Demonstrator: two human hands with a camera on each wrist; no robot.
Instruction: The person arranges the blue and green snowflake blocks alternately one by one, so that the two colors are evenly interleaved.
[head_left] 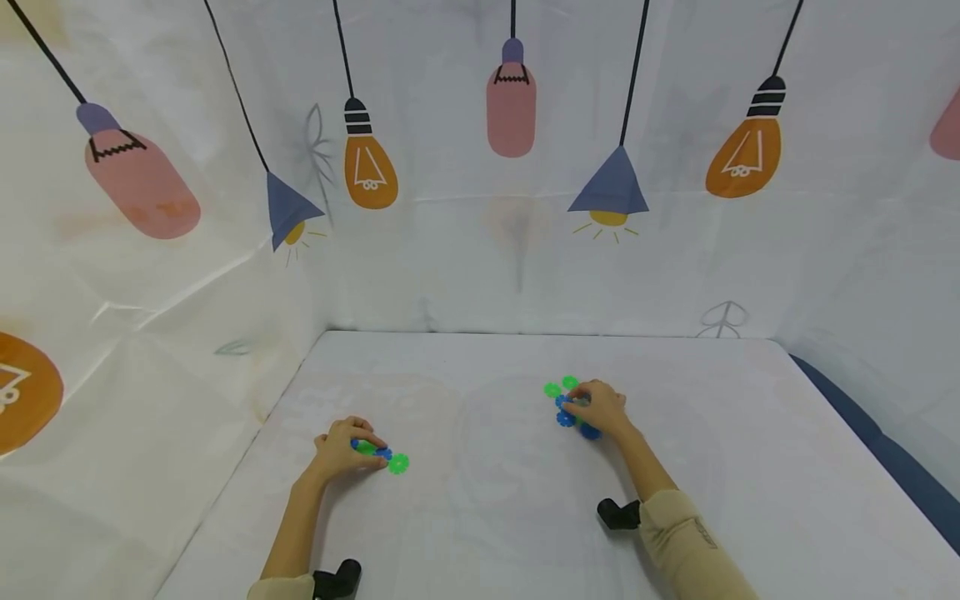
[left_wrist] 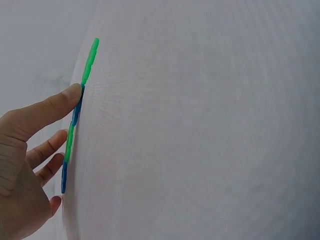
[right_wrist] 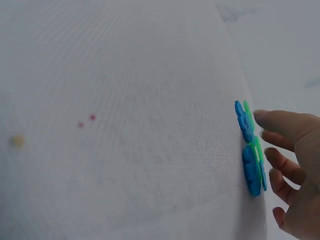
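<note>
Row of discs [head_left: 385, 454] at the left hand [head_left: 341, 452], cluster of discs [head_left: 566, 419] at the right hand [head_left: 602, 407], both over the white table [head_left: 480, 517].

Head view: the row is over the table's left half, the thumb and a finger pinching it near one end, probably to steady it with the end green disc [head_left: 398, 464] left exposed; the cluster is on the table's right half, farther back. Left wrist view: the row shows edge-on, green and blue alternating, thumb across one blue disc; whether it touches the table is unclear. Right wrist view: blue and green discs overlap beside the bent fingers, perhaps kept within reach; whether that hand grips any, I cannot tell. No container shows.
</note>
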